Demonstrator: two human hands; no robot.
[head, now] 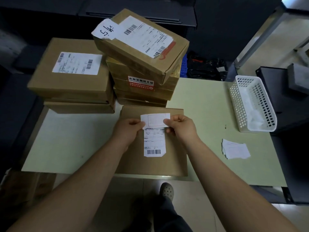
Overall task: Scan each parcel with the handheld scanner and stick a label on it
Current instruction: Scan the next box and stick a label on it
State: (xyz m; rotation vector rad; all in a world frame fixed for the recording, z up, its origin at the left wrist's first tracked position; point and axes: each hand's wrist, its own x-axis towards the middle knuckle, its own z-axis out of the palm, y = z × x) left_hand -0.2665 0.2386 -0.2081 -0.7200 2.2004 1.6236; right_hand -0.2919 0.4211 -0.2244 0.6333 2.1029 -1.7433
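A flat brown parcel (172, 158) lies at the table's front edge, bearing a white shipping label with a barcode (153, 144). Just above its far half I hold a small white label slip (155, 120) between both hands. My left hand (129, 131) pinches the slip's left end; my right hand (180, 127) pinches its right end. No handheld scanner is in view.
Two stacks of brown parcels stand behind: a low stack (71, 84) at left, a taller stack (143, 64) at centre with its top box tilted. A white perforated basket (252, 104) sits at right. Loose white slips (235, 149) lie on the pale table (66, 144).
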